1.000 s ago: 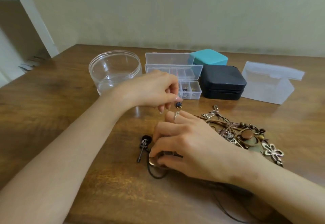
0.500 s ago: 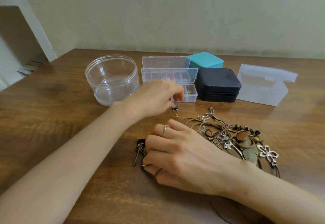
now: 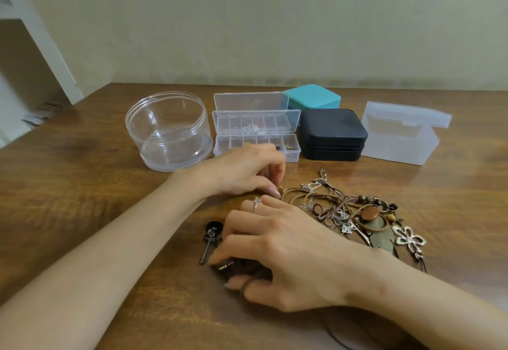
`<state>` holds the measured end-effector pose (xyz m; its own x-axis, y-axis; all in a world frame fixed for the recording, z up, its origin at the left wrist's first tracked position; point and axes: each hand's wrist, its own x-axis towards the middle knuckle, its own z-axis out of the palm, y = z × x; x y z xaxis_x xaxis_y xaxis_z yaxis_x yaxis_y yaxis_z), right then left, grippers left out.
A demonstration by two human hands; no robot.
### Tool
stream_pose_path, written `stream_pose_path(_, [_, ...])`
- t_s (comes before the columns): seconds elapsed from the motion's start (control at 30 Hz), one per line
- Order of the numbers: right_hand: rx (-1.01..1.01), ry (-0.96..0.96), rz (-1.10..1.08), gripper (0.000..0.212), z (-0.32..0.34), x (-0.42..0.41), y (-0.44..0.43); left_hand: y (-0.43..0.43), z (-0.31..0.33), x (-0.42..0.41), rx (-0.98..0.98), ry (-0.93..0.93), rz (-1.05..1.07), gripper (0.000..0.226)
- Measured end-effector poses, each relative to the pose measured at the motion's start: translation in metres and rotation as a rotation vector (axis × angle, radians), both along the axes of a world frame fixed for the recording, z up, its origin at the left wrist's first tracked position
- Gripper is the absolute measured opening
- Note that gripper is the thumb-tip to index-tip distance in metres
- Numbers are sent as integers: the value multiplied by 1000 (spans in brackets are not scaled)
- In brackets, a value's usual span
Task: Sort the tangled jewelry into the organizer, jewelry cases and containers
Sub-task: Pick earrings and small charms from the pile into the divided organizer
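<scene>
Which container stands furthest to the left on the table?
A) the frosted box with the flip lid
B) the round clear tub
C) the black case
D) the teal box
B: the round clear tub stands left of the compartment organizer, with the black case, teal box and frosted box further right.

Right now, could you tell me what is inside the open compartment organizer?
In the organizer, small dark and gold pieces sit in the two rightmost compartments. The left hand covers part of its front, so the other compartments are partly hidden.
</scene>
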<state>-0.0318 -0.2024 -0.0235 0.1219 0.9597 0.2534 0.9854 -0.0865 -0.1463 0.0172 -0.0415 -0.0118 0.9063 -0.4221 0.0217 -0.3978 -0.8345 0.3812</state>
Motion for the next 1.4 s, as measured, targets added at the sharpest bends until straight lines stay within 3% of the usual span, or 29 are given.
stream_pose_path(0.17, [38, 1, 32, 10, -3, -1, 4, 1, -3, 3, 35, 16, 0, 19])
stream_pose_path(0.3, [45, 40, 12, 9, -3, 1, 4, 2, 3, 2, -151, -28, 89, 20])
stream_pose_path(0.43, [101, 429, -59, 8, 7, 10, -3, 1, 16, -2, -410, 9, 134, 14])
stream_pose_path(0.57, [240, 854, -188, 8, 13, 26, -11, 0, 21, -6, -588, 114, 83, 27])
stream_pose_path(0.7, [447, 1210, -262, 12, 15, 43, -17, 3, 26, -9, -598, 176, 94, 24])
stream_pose_path(0.87, [609, 1533, -331, 6, 16, 52, -20, 13, 31, -9, -628, 383, 211, 11])
stream_pose_path(1.03, [702, 1643, -358, 5, 17, 56, -21, 14, 32, -9, -749, 526, 215, 13])
stream_pose_path(1.2, [839, 1662, -452, 20, 17, 58, -22, 15, 35, -11, -886, 678, 193, 20])
stream_pose_path(1.4, [862, 1616, -502, 20, 16, 59, -24, 9, 35, -12, -859, 598, 198, 31])
